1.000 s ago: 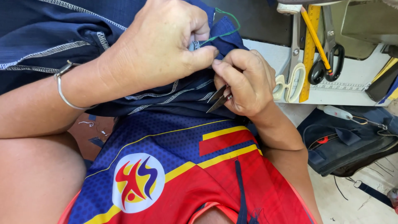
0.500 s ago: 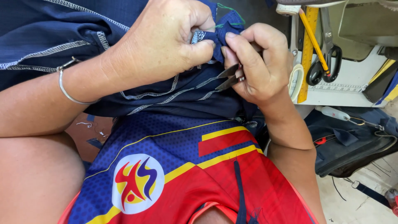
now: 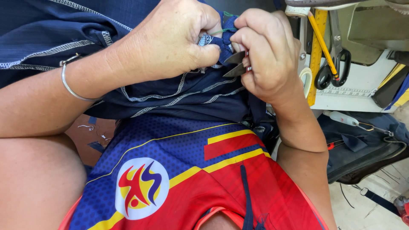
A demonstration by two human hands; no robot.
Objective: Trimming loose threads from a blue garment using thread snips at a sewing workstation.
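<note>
the left hand (image 3: 170, 42) pinches a fold of navy garment (image 3: 179, 96) at twelve o'clock, its fingertips hidden behind the cloth; the right hand (image 3: 268, 55) is closed round small thread snips (image 3: 235, 64), blades just parted beside that fold, handles buried in the fist; a green thread (image 3: 219, 30) barely shows; black scissors (image 3: 334, 66) hang at two o'clock, partly cut off.

Thread snips (image 3: 235, 64): handles hidden inside right hand (image 3: 268, 55), only blade tips showed. Navy fabric (image 3: 183, 91): pinched edge beside snips hidden under left hand (image 3: 170, 40); remainder cut off at top edge.
</note>
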